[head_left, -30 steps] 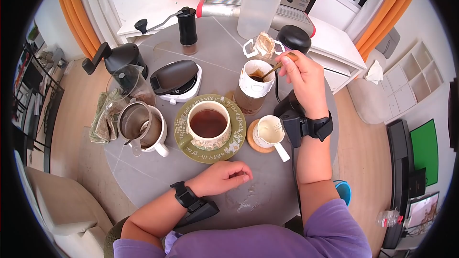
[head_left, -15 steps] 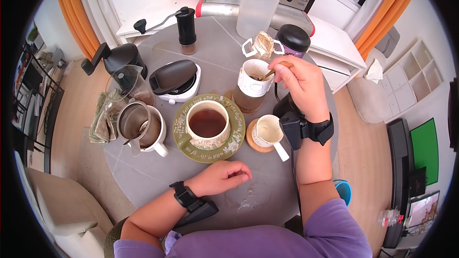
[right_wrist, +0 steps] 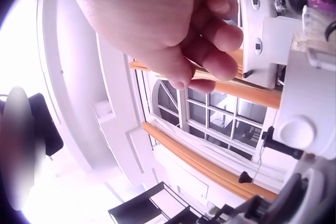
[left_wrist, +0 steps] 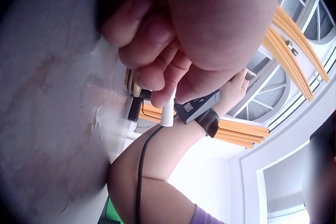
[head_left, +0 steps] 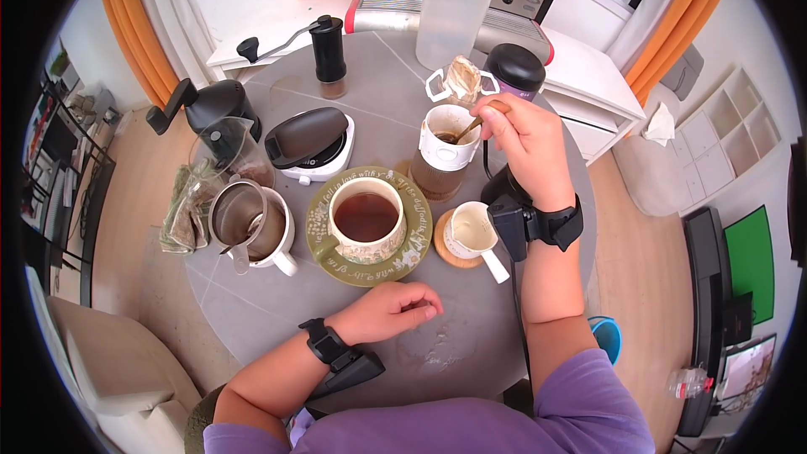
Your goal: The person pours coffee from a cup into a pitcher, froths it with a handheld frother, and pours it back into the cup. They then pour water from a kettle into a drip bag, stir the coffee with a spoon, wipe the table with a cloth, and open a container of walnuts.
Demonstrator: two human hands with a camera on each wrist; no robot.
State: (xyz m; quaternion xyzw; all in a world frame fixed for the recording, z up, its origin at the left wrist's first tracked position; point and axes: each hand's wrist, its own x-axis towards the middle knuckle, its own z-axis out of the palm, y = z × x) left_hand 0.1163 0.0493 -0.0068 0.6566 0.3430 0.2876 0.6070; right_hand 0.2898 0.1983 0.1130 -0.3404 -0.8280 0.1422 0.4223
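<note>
My right hand (head_left: 531, 151) pinches a thin brown stirring stick (head_left: 472, 128), probably wooden, over a white-topped brewer (head_left: 445, 152). The stick's lower end dips inside the brewer's opening, where dark wet contents show. A ribbed clear lower part with brown liquid stands beneath the white top. In the right wrist view the fingers are curled together and the stick is mostly hidden. My left hand (head_left: 385, 313) rests at the table's near side, fingers loosely curled around nothing. Ahead of it, a cup of dark brown drink (head_left: 366, 219) sits on a green saucer (head_left: 324, 259).
Right of the saucer stands a small white handled pitcher (head_left: 471, 229) on a wooden coaster. A mug with a metal strainer (head_left: 250, 217), a scale (head_left: 311, 145), a black kettle (head_left: 220, 108) and a hand grinder (head_left: 329, 55) stand leftward. Behind the brewer is a used drip bag (head_left: 463, 80).
My right hand has shifted slightly left and down, and the stick has swung within the brewer to its right side. My left hand has stayed in place.
</note>
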